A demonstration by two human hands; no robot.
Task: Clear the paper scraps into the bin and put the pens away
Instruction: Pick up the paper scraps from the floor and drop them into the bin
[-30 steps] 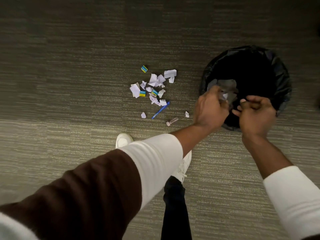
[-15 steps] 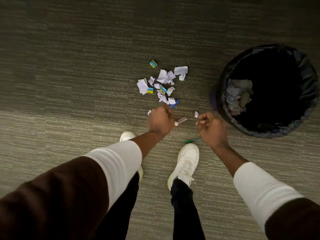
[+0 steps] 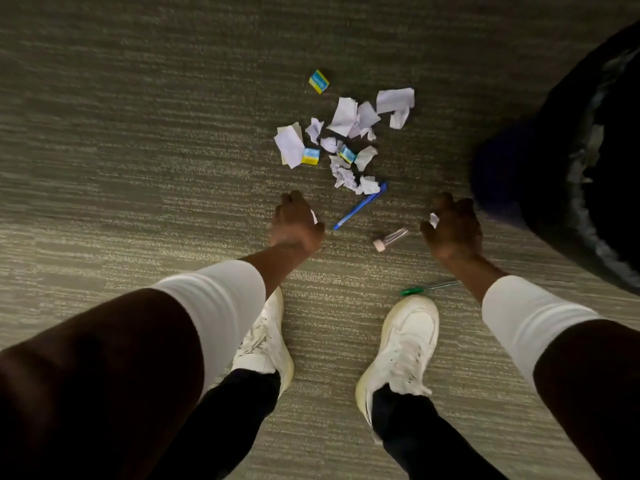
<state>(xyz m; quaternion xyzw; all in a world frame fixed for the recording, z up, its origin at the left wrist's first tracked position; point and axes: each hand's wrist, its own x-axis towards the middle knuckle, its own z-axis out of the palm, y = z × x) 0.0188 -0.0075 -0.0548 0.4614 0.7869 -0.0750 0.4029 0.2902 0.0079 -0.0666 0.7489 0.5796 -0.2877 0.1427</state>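
A pile of white paper scraps [image 3: 346, 123] lies on the carpet ahead of me, with blue-and-yellow pieces [image 3: 318, 81] among and beyond it. A blue pen [image 3: 362, 206] lies slanted just below the pile. My left hand [image 3: 296, 220] is down at the floor left of the pen, fingers curled on a small white scrap [image 3: 313, 216]. My right hand [image 3: 453, 226] is down beside the black bin [image 3: 571, 168], thumb and fingers pinched on another small scrap [image 3: 433, 220]. A green pen [image 3: 414, 291] lies near my right shoe, partly hidden by my forearm.
A short clear tube with a pink end [image 3: 391, 239] lies between my hands. My two white shoes [image 3: 405, 341] stand on the striped grey carpet just behind the pens. The bin, lined with a black bag, fills the right edge of the view.
Both hands left the bin's mouth and dropped to the floor, spreading apart onto two stray scraps. My view moved down and closer, pushing the bin to the right edge.
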